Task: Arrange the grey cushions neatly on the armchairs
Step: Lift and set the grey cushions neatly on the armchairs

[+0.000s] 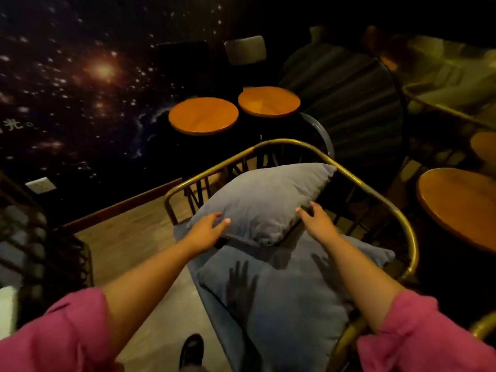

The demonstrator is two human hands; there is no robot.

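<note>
Starfield wall mural [80, 76] — dark, speckled with lights, filled the left background.

Armchair [375, 194] — brass-coloured tubular frame curving round the back and sides, dark spindles beneath the rail; stood in the centre of the view.

Seat cushion [281, 304] — large, grey-blue, lay flat across the armchair's seat, hand shadows cast on it.

Grey cushion [268, 194] — smaller, propped tilted against the armchair's back rail, its lower corner resting on the seat cushion.

Round wooden tables — two side by side beyond the armchair, left table [203, 116] and right table [269, 101]; a third table [456, 205] near the right edge.

Pink sleeves — left sleeve [61, 331] and right sleeve [429, 334], pushed up above bare forearms.

Left hand [208, 228] — grip released, fingers spread, fingertips at the cushion's lower left edge; contact seemed light, though the dim, blurred view left it uncertain.

Right hand [315, 217] — grip likewise released, fingers extended against the cushion's lower right edge.

Dark shoe [192, 350] — on the wooden floor [128, 237] at the bottom of the view.

Wall socket [40, 185] — white, low on the mural wall.
</note>
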